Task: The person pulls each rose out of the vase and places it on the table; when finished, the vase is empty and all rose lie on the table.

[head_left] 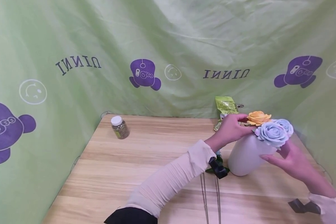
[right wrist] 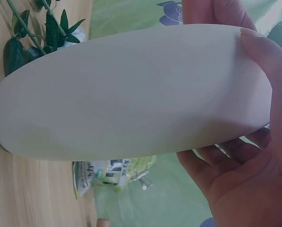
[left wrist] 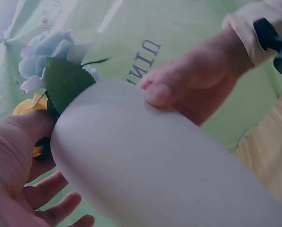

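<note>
A white vase [head_left: 242,160] stands at the right of the table, tilted, with an orange rose [head_left: 258,118] and pale blue roses [head_left: 273,133] at its mouth. My right hand [head_left: 296,160] grips the vase near its top, thumb on one side and fingers round the other. At the rim, my left hand [head_left: 231,128] pinches the orange rose just under its bloom between thumb and forefinger; its other fingers spread loosely beside the vase. A green leaf [left wrist: 67,82] pokes out over the rim in the left wrist view. The stems inside are hidden.
More flower stems [head_left: 205,197] with green leaves lie on the table left of the vase, partly behind my left sleeve. A green packet [head_left: 226,105] sits at the back edge. Far left stands a white-capped jar [head_left: 121,129]. Green cloth [head_left: 184,37] hangs around the table.
</note>
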Motion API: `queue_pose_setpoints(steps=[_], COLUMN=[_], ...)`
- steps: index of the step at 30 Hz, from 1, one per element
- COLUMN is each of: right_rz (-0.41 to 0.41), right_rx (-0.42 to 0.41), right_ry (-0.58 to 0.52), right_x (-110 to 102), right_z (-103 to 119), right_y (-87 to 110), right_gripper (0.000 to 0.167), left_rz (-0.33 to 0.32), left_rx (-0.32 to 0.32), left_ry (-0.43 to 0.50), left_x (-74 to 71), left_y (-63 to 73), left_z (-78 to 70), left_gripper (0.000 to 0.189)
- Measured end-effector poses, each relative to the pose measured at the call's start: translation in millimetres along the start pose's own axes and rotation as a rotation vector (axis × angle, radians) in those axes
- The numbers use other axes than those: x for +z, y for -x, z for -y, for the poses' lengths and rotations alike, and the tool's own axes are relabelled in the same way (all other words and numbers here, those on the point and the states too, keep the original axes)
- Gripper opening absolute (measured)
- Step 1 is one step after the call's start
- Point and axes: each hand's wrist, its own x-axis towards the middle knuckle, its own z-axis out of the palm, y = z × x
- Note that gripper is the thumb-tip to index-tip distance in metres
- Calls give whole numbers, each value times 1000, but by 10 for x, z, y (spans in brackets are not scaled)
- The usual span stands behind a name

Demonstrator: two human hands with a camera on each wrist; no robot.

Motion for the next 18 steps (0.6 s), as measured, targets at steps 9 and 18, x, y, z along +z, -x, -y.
queue_pose_setpoints(steps=[9,18], right_rz=[12,8], right_rx=[-26,-32], right_ry=[-15,-15], right_x=[9,5], right_z=[-4,-3], right_y=[-2,-4], right_gripper=[97,97], left_rz=[-156,-227], left_rx=[6,-23], left_ry=[96,253], left_x=[41,19], left_y=[46,65], left_z=[-91,-176], left_gripper=[41,43])
